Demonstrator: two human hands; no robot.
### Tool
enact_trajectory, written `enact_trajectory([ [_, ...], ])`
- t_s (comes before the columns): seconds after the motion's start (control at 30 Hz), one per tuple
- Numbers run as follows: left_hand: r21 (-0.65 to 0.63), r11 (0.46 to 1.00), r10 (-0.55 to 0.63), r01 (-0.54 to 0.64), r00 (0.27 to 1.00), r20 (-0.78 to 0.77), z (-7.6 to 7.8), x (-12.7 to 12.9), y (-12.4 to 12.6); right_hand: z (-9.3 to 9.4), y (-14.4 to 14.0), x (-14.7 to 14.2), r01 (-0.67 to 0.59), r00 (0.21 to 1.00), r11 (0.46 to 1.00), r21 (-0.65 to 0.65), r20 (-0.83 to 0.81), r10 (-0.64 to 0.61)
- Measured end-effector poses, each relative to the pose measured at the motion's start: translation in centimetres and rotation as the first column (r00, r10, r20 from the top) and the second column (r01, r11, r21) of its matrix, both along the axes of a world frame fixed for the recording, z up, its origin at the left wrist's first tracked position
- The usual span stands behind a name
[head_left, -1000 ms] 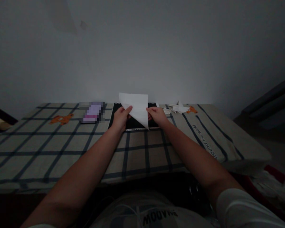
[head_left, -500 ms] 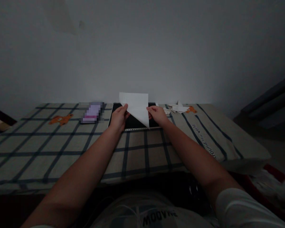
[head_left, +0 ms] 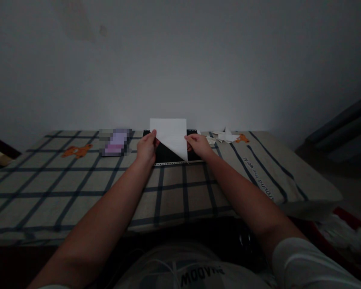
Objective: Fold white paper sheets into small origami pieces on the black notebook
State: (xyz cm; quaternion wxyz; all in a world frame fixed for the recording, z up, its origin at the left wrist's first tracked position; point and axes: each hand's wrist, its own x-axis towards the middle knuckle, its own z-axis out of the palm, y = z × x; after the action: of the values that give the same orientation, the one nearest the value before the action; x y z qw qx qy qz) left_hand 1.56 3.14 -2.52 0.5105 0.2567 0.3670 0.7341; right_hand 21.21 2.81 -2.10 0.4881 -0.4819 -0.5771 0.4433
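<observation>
A white sheet of paper (head_left: 171, 132) is held up between my two hands, with a slanting lower edge that runs down to a point at the right. My left hand (head_left: 147, 147) pinches its left edge, thumb on top. At the right edge, my right hand (head_left: 197, 145) grips the paper between thumb and fingers. Beneath the sheet lies a black pad or notebook (head_left: 168, 155) with a row of holes along its white-rimmed near edge; the paper and my hands cover part of it.
A phone (head_left: 118, 143) with a blurred screen lies left of the pad. Folded white paper (head_left: 227, 136) and a small crumpled piece (head_left: 211, 140) sit to the right. The checked tablecloth (head_left: 174, 196) covers the table, which meets a grey wall (head_left: 180, 64) behind.
My left hand has shifted slightly left along the paper's edge. The sheet has moved a little left with it. My right hand stays nearly in place.
</observation>
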Motion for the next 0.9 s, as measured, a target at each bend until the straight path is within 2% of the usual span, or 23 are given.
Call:
enact_trajectory([
  [0.13, 0.005, 0.998, 0.060, -0.059, 0.998, -0.037, 0.1, -0.2, -0.1, 0.1, -0.1, 0.0, 0.009, 1.000, 1.000, 0.008, -0.001, -0.009],
  [0.27, 0.023, 1.000, 0.003, -0.003, 1.000, 0.004, 0.2, -0.5, 0.1, -0.1, 0.1, 0.1, 0.001, 1.000, 1.000, 0.006, 0.005, -0.001],
  [0.4, -0.031, 0.986, -0.165, 0.164, 0.986, -0.028, 0.2, -0.3, -0.2, -0.4, 0.3, 0.3, 0.042, 0.999, 0.998, 0.046, -0.009, -0.042],
  [0.5, -0.136, 0.924, -0.375, 0.358, 0.917, -0.138, 0.0, 0.6, -1.0, -0.4, 0.3, 0.3, 0.082, 0.996, 0.994, 0.067, -0.035, -0.080],
  [0.57, -0.167, 0.890, -0.452, 0.424, 0.867, -0.208, -0.3, 1.2, -1.6, -0.4, 0.2, 0.2, 0.095, 0.994, 0.992, 0.083, -0.051, -0.091],
  [0.63, -0.158, 0.886, -0.462, 0.435, 0.849, -0.255, -0.6, 1.6, -2.0, -0.4, 0.1, 0.1, 0.098, 0.994, 0.990, 0.106, -0.060, -0.092],
  [0.9, -0.127, 0.917, -0.398, 0.377, 0.872, -0.284, -0.7, 1.5, -2.0, -0.3, -0.2, -0.1, 0.037, 0.998, 0.992, 0.125, -0.060, -0.029],
])
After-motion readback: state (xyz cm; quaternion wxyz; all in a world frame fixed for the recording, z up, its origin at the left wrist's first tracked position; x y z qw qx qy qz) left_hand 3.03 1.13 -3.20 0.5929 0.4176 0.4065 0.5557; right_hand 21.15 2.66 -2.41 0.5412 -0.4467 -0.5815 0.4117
